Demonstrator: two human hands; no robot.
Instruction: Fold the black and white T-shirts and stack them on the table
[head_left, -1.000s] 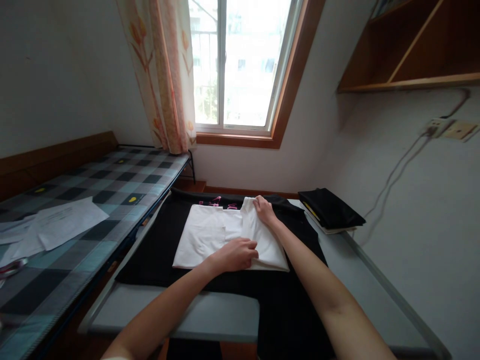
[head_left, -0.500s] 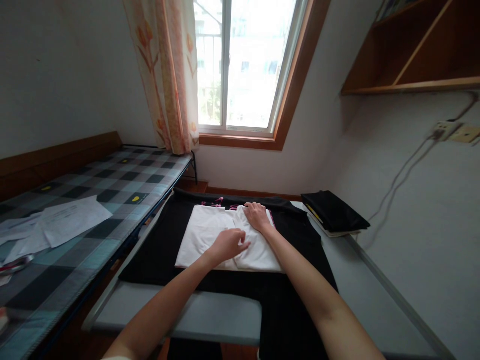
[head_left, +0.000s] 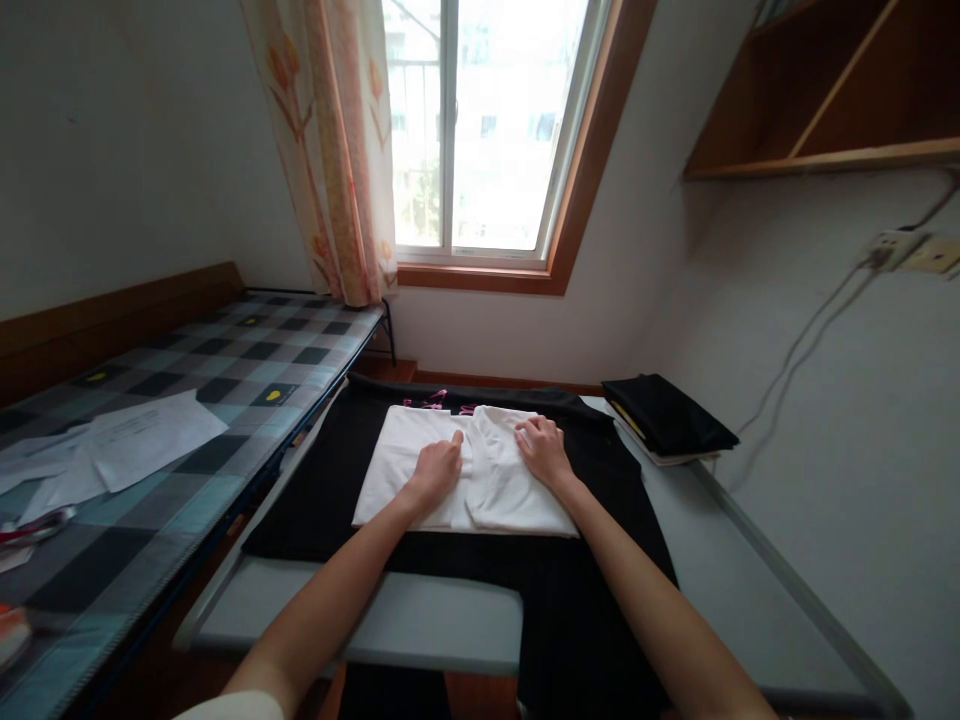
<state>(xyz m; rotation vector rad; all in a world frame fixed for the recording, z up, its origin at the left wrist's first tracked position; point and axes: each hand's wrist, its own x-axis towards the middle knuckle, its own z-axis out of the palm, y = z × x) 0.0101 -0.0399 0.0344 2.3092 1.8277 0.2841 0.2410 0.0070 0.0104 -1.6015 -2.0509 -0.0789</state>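
A white piece of clothing [head_left: 501, 500], folded into a flat rectangle with two panels meeting near its middle, lies on a spread black garment [head_left: 322, 480] with pink print at its far side. My left hand [head_left: 437, 472] rests on the left panel beside the middle line. Its fingers are curled under and its thumb points forward; whether cloth is pinched in them is hidden. On the right panel, near its far right corner, my right hand [head_left: 544, 450] lies with bent, spread fingers touching the fabric.
The black garment covers much of a light grey table [head_left: 442, 620] and hangs over its front edge. A black folder-like item [head_left: 667, 418] sits at the back right. Left stands a bed with a checked mattress [head_left: 300, 355] and papers [head_left: 142, 440]. A wooden shelf [head_left: 825, 110] juts out upper right.
My left hand has moved left and away from me, off the middle line. My right hand has shifted right and slightly nearer. The white clothing's right panel reaches a little further right.
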